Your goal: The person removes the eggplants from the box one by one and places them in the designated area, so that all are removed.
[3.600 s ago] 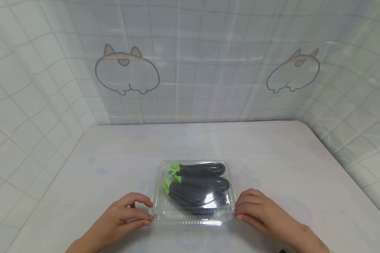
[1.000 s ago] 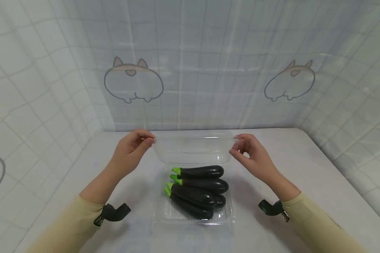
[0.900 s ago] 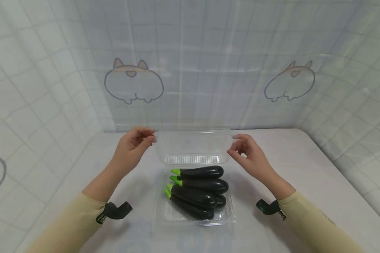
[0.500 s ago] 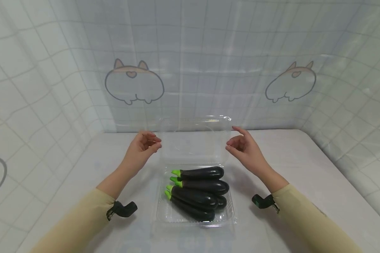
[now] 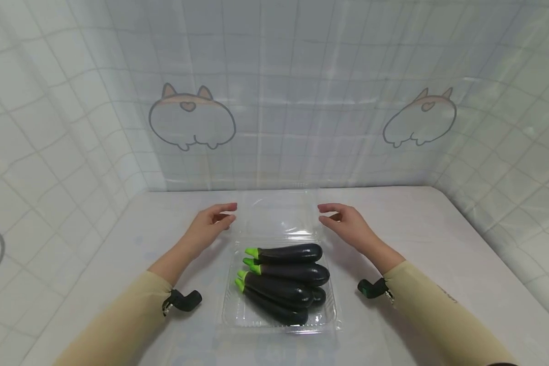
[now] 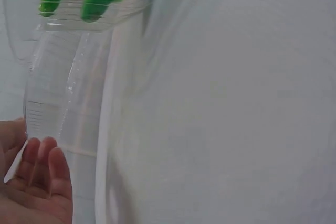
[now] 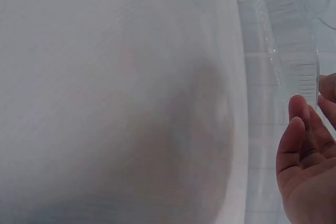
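Observation:
A clear plastic clamshell box (image 5: pixel 231 317) lies on the table with its hinged lid (image 5: pixel 279 213) swung up and back at the far side. Several dark eggplants (image 5: pixel 283 290) with green stems fill its base, stems to the left. At the lid's left edge is my left hand (image 5: pixel 210 223), fingers and thumb apart and loosely bent. My right hand (image 5: pixel 347 226) faces it from the lid's right edge in a similar pose. In the wrist views, the fingertips of the left hand (image 6: pixel 42 182) and right hand (image 7: pixel 310 156) sit right at the lid's rim.
A pale tablecloth (image 5: pixel 142 284) covers the table around the box. Behind it hangs a white grid-patterned curtain (image 5: pixel 302 127) with cartoon animal drawings, and similar sheets stand at both sides. A black wrist mount (image 5: pixel 183 300) sticks out from each sleeve.
The lid, earlier down over the eggplants, has been raised and tipped back. Both hands have gone from the box's near corners to the raised lid's sides, then inward, and their fingers have loosened.

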`<state>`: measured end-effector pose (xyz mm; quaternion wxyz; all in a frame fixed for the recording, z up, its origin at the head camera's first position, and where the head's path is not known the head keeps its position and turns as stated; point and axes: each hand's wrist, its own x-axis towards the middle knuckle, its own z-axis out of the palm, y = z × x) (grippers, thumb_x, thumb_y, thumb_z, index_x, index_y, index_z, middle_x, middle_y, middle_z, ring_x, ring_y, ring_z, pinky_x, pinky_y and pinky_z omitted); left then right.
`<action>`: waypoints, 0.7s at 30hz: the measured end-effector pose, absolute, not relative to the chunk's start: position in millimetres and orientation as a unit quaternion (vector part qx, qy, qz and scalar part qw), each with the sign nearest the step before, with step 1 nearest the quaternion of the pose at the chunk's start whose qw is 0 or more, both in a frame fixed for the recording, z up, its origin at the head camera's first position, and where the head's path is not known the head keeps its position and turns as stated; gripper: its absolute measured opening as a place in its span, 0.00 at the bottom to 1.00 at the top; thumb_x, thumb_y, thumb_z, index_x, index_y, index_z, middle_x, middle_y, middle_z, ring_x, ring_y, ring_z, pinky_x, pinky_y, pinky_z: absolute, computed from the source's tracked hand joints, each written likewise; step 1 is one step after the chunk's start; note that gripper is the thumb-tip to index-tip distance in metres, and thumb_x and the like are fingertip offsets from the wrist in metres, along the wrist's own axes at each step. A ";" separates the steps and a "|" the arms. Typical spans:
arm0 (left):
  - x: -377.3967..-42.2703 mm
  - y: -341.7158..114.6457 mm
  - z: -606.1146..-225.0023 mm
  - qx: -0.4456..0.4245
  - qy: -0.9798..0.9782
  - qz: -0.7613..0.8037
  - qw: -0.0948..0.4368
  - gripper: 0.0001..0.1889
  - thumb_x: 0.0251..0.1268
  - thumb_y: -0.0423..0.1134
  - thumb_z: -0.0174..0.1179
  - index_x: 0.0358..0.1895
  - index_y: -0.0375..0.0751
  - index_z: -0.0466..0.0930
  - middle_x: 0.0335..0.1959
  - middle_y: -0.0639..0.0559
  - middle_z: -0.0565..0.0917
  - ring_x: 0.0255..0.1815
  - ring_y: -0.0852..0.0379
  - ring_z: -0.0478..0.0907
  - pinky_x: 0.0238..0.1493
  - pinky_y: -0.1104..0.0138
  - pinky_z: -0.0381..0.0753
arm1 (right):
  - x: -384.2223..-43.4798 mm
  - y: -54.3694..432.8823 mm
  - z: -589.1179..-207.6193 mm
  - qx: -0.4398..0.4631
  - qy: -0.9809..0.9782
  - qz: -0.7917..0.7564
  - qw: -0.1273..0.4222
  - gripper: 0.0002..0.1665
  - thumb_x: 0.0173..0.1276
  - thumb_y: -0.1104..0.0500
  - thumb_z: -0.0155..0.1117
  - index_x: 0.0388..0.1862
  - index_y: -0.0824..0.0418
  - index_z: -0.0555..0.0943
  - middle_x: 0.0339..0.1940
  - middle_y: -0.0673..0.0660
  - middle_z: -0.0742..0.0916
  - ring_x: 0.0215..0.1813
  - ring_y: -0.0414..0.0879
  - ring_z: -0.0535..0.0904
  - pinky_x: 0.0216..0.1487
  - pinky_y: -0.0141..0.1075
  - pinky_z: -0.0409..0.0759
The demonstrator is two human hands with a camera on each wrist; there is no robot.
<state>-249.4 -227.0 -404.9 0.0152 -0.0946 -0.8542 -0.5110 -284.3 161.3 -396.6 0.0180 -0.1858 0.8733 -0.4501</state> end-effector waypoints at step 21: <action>-249.6 -227.1 -422.0 -0.065 -0.830 -0.551 -0.062 0.24 0.75 0.40 0.56 0.70 0.37 0.69 0.68 0.41 0.72 0.61 0.45 0.74 0.54 0.57 0.78 | -280.5 160.6 -405.5 -0.164 0.858 -0.477 0.094 0.25 0.74 0.51 0.61 0.63 0.64 0.79 0.51 0.59 0.86 0.48 0.49 0.83 0.46 0.43 0.80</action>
